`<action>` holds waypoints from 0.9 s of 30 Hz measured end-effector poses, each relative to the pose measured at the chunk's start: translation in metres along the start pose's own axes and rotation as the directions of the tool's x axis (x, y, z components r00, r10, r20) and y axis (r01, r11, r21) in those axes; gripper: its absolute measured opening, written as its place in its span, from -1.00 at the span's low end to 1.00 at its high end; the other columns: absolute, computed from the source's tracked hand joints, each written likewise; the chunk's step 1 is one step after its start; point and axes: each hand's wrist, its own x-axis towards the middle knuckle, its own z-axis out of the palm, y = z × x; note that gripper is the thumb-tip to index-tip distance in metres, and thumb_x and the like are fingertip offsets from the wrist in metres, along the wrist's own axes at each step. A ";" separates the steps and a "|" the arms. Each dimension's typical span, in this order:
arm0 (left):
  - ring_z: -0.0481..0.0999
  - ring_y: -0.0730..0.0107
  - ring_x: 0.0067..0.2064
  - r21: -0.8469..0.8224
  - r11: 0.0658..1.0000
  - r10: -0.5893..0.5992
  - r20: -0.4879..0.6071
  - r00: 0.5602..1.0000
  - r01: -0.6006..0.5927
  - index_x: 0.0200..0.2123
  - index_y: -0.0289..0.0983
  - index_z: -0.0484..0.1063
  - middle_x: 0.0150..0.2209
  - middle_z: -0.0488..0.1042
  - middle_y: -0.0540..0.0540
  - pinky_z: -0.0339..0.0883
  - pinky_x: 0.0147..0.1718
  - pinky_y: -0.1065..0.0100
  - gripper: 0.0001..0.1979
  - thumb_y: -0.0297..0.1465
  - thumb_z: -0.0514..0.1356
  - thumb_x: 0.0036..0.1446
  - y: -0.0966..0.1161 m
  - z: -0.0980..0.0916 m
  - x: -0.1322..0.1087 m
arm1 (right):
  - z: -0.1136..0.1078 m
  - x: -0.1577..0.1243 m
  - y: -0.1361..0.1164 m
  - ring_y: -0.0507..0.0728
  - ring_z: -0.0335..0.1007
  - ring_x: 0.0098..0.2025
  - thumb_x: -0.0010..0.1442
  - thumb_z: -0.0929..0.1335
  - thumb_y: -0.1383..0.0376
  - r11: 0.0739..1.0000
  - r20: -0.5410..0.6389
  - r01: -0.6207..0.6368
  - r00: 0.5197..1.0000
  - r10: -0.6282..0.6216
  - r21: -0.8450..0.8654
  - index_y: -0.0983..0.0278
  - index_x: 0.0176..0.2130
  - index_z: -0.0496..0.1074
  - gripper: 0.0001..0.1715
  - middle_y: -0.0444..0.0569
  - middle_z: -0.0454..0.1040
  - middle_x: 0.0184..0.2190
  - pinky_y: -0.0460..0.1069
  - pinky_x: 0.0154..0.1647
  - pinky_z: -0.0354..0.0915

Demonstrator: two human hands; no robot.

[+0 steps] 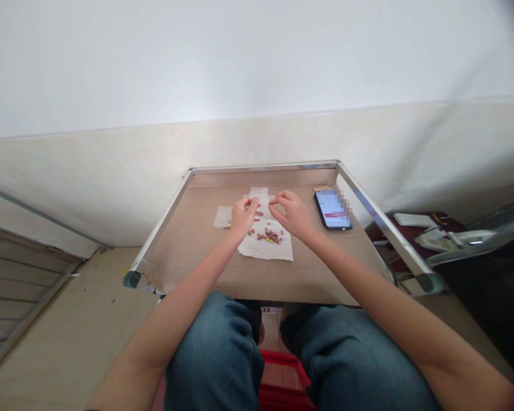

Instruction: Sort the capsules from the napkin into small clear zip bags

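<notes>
A white wall over pale tiling backs a small metal-rimmed worktop [263,168], brown on top, and I'm looking down at it over a pair of denim knees.

Farthest out to the left of the grip lies a flat sachet [223,217], on the worktop just beside the left hand [242,217]. That hand's grip is clenched to a pinch, thumb against forefinger, on the left edge of a small clear bag [263,201]. The bag is thin and hard to read against the surface, but as far as I can tell it hangs between the two hands with its long axis running left to right, from one pinch to the other. The right hand [293,214] closes on the opposite edge in the same way, its other fingers curled. Both hands sit equally close to the bag.

Below the grip, on my side of it, a white paper sheet [274,246] carries a loose scatter of small coloured pieces [269,234], slightly nearer the right hand. Well to the right of that grip, a phone [333,209] lies screen up near the rim.
</notes>
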 end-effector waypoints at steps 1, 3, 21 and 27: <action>0.47 0.46 -0.52 -0.019 1.000 0.002 -0.008 1.000 -0.002 -0.44 -0.34 0.31 -0.36 0.44 -0.14 0.34 -0.65 0.49 -0.68 -0.16 0.07 0.04 0.000 0.000 0.000 | 0.001 0.000 0.002 0.12 0.26 -0.22 0.12 0.24 0.23 0.999 -0.022 -0.028 0.999 0.029 0.038 0.25 -0.35 0.39 -0.81 -0.01 0.35 -0.33 -0.01 -0.23 0.16; 0.47 0.47 -0.52 -0.050 0.999 0.004 -0.026 1.000 -0.005 -0.45 -0.34 0.31 -0.37 0.43 -0.13 0.35 -0.63 0.47 -0.67 -0.15 0.08 0.04 0.001 0.000 0.000 | 0.003 0.001 0.007 0.10 0.27 -0.27 0.09 0.26 0.22 0.987 -0.075 -0.097 0.991 0.107 0.126 0.27 -0.32 0.37 -0.81 -0.01 0.36 -0.34 0.00 -0.27 0.18; 0.46 0.49 -0.51 -0.135 0.991 0.020 0.024 0.999 -0.017 -0.42 -0.32 0.31 -0.32 0.43 -0.12 0.38 -0.63 0.47 -0.67 -0.13 0.06 0.04 0.010 0.003 -0.002 | 0.017 0.005 0.017 0.01 0.26 -0.42 -0.03 0.30 0.13 0.442 0.258 -0.540 0.793 0.552 0.717 0.28 -0.46 0.45 -0.72 -0.07 0.45 -0.43 -0.11 -0.47 0.13; 0.47 0.50 -0.46 -0.161 0.987 0.012 -0.051 0.999 -0.020 -0.37 -0.30 0.25 -0.26 0.40 -0.11 0.42 -0.55 0.43 -0.80 -0.30 0.16 -0.02 0.010 -0.001 0.000 | 0.014 0.004 0.018 -0.02 0.30 -0.38 -0.07 0.33 0.16 0.246 0.330 -0.570 0.718 0.613 0.784 0.27 -0.42 0.46 -0.76 -0.06 0.47 -0.35 -0.15 -0.48 0.15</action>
